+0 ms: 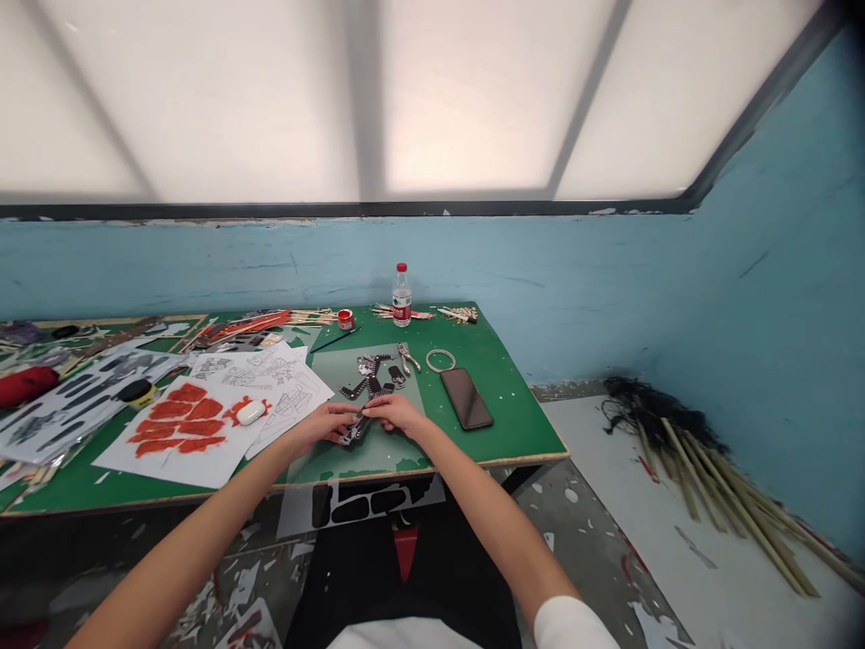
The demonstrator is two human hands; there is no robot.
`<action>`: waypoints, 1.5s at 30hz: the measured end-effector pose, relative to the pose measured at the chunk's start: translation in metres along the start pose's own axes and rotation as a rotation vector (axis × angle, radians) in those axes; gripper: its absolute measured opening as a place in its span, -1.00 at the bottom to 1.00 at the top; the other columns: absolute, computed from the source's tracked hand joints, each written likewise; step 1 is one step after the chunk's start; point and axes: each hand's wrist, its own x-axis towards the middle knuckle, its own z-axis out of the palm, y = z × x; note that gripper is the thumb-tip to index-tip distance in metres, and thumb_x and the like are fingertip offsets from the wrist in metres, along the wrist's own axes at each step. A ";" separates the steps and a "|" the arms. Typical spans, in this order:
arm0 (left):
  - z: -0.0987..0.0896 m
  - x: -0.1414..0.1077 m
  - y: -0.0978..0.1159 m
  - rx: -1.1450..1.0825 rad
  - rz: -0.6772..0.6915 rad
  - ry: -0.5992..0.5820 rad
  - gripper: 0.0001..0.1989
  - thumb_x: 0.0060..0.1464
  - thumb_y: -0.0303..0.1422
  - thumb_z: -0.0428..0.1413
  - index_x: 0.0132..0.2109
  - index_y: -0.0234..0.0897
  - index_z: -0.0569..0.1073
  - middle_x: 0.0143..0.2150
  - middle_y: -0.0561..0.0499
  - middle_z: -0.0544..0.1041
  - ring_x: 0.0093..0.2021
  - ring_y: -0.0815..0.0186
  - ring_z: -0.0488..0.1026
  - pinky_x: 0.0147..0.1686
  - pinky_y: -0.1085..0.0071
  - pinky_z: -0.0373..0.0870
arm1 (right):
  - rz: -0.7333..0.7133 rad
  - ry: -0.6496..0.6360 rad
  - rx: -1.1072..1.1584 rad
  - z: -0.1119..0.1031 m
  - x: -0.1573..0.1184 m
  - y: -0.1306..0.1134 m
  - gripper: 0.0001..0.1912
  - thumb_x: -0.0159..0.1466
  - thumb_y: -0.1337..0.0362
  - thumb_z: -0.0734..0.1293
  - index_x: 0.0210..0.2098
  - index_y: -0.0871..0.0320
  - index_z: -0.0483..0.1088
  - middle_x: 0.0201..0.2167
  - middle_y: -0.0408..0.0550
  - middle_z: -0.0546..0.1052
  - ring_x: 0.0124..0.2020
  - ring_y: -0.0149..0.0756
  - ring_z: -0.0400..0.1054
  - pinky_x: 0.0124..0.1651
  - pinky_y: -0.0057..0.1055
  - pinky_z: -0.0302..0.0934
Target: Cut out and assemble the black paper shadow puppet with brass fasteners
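Both my hands are over a jointed black-and-white cut-out figure that lies on a translucent sheet at the table's front. My left hand pinches the left side of a dark, patterned cut-out piece at the figure's lower end. From the other side, the fingers of my right hand close on the same piece. Just beyond the figure lie metal pliers, perhaps a hole punch. A small dark cut-out piece rests near the figure's right side.
Right of the sheet are a phone and a wire ring. A water bottle and a red paint jar stand at the back. Papers with red painted shapes cover the left. Bamboo sticks lie by the right wall.
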 end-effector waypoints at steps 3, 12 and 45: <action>0.001 -0.002 0.000 0.024 -0.004 -0.003 -0.40 -0.15 -0.16 0.43 0.07 -0.27 0.62 -0.30 0.00 0.60 -0.38 0.34 0.49 -0.39 0.47 0.46 | 0.005 -0.029 -0.015 -0.003 0.001 0.001 -0.75 0.06 0.28 0.61 -0.32 0.20 0.55 -0.66 -0.30 0.34 -0.65 -0.55 0.06 -0.61 -0.55 -0.08; 0.008 0.001 -0.002 -0.003 -0.038 -0.005 -0.27 -0.17 0.01 0.45 0.11 -0.30 0.60 -0.34 0.00 0.57 -0.40 0.34 0.45 -0.37 0.45 0.45 | -0.010 -0.019 -0.037 -0.001 0.001 0.002 -0.73 0.02 0.31 0.63 -0.36 0.20 0.52 -0.68 -0.32 0.34 -0.65 -0.55 0.07 -0.61 -0.56 -0.03; 0.009 0.003 -0.004 -0.267 -0.074 -0.012 -0.37 -0.26 -0.17 0.49 0.00 -0.31 0.63 -0.11 -0.13 0.69 -0.26 0.27 0.59 -0.27 0.45 0.51 | -0.217 -0.059 -0.163 -0.003 0.007 0.012 -0.69 0.25 0.11 0.47 -0.11 0.16 0.49 -0.49 -0.20 0.52 -0.68 -0.52 0.10 -0.61 -0.51 0.07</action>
